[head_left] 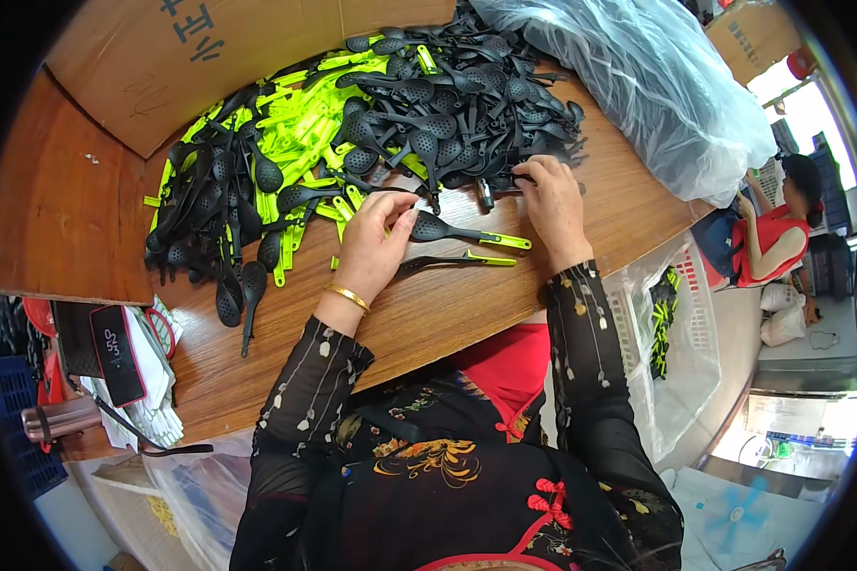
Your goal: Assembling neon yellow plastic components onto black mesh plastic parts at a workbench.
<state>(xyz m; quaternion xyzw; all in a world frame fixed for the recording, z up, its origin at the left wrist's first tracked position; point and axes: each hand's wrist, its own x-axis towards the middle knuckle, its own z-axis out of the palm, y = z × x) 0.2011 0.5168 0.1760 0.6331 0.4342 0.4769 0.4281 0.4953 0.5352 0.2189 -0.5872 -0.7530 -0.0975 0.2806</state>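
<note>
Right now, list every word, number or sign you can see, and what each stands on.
Large dark printed characters: on the tall cardboard box; wording not copied out.
Pale digits: on the screen of the phone; not copied out.
Faint scrawl: also on that box; unreadable.
Small print: on the upper-right carton; too small to read.

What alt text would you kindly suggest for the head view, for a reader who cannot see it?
A person's left hand and right hand are at the near edge of a heap of black utensils and lime-green handles on a wooden table. Two black-and-green utensils lie nearer the person.
</note>
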